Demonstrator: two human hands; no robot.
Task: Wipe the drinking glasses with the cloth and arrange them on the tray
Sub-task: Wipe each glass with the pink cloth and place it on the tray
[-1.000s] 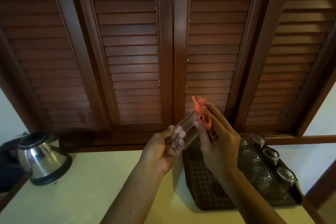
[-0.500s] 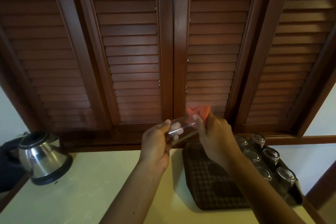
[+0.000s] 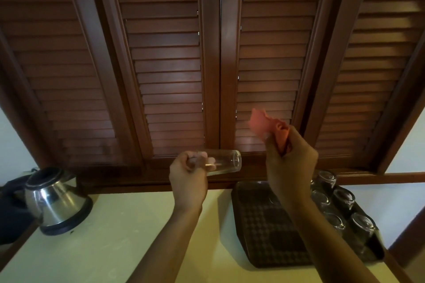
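Gripped sideways in left hand [image 3: 188, 179]: clear drinking glass [image 3: 224, 163]; bunched in right hand [image 3: 291, 163]: orange cloth [image 3: 271, 128]. Nearby, upturned glasses [image 3: 342, 200] on dark checked tray [image 3: 264, 232], steel kettle [image 3: 55, 200], cream counter [image 3: 110, 236], wooden louvred shutters [image 3: 170, 57].

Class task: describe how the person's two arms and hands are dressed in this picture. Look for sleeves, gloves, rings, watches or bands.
Both forearms are bare right to the lower edge of the picture, so no sleeve shows. The left hand and the right hand wear no gloves. No watch, band or bracelet shows at either wrist, and no ring can be made out on the fingers in view. The light is dim, so small items could be missed.
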